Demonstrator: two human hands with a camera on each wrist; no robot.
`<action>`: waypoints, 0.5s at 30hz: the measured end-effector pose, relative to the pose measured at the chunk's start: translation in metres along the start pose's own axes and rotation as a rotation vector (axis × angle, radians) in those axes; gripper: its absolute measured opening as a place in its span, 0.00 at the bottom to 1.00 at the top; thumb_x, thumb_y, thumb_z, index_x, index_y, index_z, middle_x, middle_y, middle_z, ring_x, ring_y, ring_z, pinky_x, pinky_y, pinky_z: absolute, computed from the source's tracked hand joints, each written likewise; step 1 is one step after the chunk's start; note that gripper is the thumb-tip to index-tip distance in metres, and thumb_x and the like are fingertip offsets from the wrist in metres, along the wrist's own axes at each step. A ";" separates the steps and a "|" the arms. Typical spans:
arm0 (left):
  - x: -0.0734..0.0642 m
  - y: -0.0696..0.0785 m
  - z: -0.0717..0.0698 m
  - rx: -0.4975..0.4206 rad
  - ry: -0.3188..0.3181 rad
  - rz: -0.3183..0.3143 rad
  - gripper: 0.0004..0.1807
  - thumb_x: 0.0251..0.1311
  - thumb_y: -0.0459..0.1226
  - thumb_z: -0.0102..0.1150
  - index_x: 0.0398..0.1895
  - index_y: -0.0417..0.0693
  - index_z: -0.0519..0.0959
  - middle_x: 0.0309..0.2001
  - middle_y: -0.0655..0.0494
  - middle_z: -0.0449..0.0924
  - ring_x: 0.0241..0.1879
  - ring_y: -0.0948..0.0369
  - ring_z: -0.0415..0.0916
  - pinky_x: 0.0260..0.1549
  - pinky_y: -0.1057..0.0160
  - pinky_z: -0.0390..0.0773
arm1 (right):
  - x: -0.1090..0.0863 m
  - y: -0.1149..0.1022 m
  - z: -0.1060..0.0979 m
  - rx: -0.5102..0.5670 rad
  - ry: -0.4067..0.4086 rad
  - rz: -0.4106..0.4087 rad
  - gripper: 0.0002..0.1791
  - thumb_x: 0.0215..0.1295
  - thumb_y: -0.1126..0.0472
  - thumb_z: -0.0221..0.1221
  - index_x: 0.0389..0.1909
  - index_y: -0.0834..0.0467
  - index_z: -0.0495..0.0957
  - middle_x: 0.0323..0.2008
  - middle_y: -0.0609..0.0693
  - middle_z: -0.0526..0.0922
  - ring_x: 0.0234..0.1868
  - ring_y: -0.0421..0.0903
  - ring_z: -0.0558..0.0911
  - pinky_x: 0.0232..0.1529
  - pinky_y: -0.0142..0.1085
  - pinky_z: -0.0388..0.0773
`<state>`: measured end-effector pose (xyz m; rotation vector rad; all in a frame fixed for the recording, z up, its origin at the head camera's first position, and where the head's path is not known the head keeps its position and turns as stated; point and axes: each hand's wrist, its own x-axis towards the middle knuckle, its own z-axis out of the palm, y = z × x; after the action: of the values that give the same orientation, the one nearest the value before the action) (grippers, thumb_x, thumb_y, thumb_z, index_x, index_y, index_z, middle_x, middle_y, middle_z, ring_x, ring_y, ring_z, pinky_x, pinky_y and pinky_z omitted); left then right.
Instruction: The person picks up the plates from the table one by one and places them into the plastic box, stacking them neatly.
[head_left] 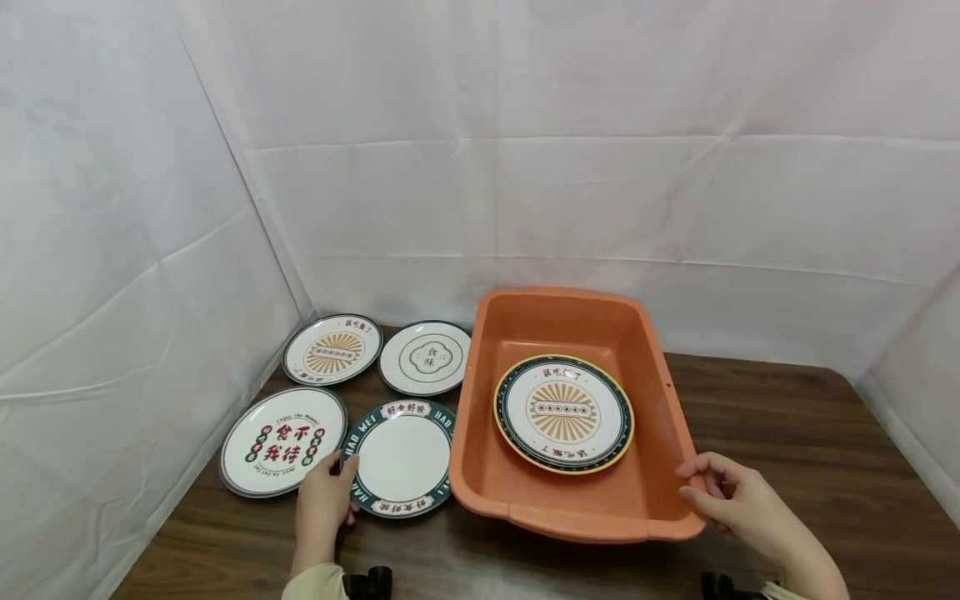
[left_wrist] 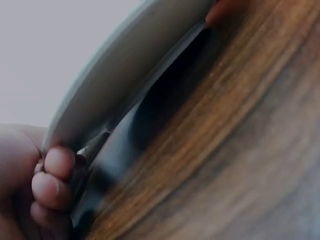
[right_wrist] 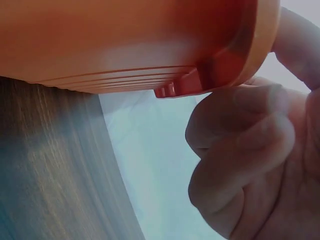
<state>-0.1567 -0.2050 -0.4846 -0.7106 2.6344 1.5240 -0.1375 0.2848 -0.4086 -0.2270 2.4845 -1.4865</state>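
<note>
My left hand [head_left: 321,504] grips the left edge of a green-rimmed plate [head_left: 405,457], thumb over the rim and fingers beneath it. In the left wrist view, the pale underside of this plate [left_wrist: 125,75] slants up from the wood, held at its edge by the fingers [left_wrist: 56,190]. On the other side, my right hand [head_left: 738,504] pinches the right rim of an orange basin [head_left: 577,523] near its front corner. The right wrist view has the basin wall [right_wrist: 125,40] overhead, with curled fingers [right_wrist: 235,160] under the rim. Inside the basin lies a sunburst plate [head_left: 564,412] on a yellow-edged one.
Left of the green-rimmed plate lies a plate with red characters [head_left: 281,442]. Behind them are another sunburst plate [head_left: 333,350] and a plate with a dark central emblem [head_left: 425,358]. White cloth [head_left: 585,200] hangs behind and beside the brown wooden table [head_left: 810,442].
</note>
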 end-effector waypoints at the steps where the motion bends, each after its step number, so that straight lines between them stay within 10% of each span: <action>1: 0.000 0.000 0.001 -0.025 0.004 0.018 0.30 0.68 0.46 0.44 0.65 0.34 0.59 0.12 0.53 0.72 0.08 0.59 0.69 0.12 0.62 0.70 | 0.000 0.000 0.000 0.001 0.001 0.002 0.18 0.63 0.59 0.59 0.45 0.69 0.70 0.20 0.47 0.62 0.14 0.41 0.65 0.15 0.36 0.68; 15: -0.003 0.002 0.005 -0.232 0.136 0.165 0.25 0.69 0.42 0.44 0.63 0.34 0.63 0.08 0.56 0.69 0.03 0.62 0.63 0.05 0.64 0.67 | -0.001 -0.001 0.003 -0.003 0.058 0.022 0.15 0.62 0.61 0.59 0.44 0.67 0.71 0.20 0.48 0.63 0.14 0.41 0.65 0.14 0.37 0.69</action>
<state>-0.1556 -0.1987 -0.4845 -0.6432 2.7000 1.9162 -0.1353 0.2818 -0.4086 -0.1585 2.5261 -1.5011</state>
